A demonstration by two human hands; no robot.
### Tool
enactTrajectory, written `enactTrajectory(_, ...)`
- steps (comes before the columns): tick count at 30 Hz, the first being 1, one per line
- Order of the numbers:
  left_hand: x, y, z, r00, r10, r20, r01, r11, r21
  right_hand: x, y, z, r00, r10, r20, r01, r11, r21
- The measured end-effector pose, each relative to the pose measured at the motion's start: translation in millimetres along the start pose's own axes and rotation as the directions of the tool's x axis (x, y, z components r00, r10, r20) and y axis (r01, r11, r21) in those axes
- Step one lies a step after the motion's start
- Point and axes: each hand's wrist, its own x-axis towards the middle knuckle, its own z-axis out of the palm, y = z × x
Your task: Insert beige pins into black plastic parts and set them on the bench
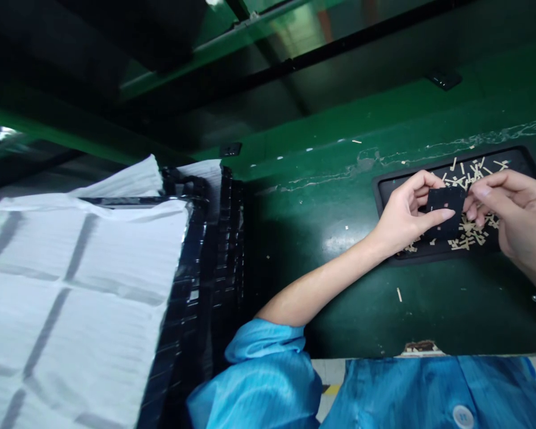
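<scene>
My left hand [413, 211] grips a small flat black piece [446, 214], its thumb lying across the front. A few tiny pinkish marks show on that piece. At its right edge, the thumb and fingertips of my right hand [504, 199] are pinched together; whatever they hold is too small to make out. Both hands are above a shallow black tray [386, 187]. Scattered in the tray are many small pale tan strips [469, 238], partly hidden by my hands.
On the left rise stacked black trays [196, 286] covered with white sheets [102, 322]. The green tabletop [321, 238] has scratches and a loose strip [399, 295]. Small black fittings [230, 149] sit along the back, below a dark overhead shelf [250, 83].
</scene>
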Motion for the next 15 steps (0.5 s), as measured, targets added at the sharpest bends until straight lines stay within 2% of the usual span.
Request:
enactTrajectory(3, 0.3, 0.2, 0.6, 1.0, -0.012, -0.019, 0.011, 0.999, -0.045, 1.6, -1.3, -1.0, 1.0, 0.004, 0.019, -0.005, 0.999, 0.054)
enactTrajectory(8, 1.4, -2.6, 0.1, 1.0, -0.012, -0.009, 0.01, 0.993, -0.114, 3.3, 0.2, -4.5, 0.989, 0.092, 0.119, -0.108, 0.986, 0.13)
enactTrajectory(15, 4.3, -7.3, -3.7, 0.994, -0.061, 0.089, 0.075, 0.983, -0.166, 7.2, 5.0, -10.0, 0.97, 0.126, 0.206, -0.171, 0.961, 0.216)
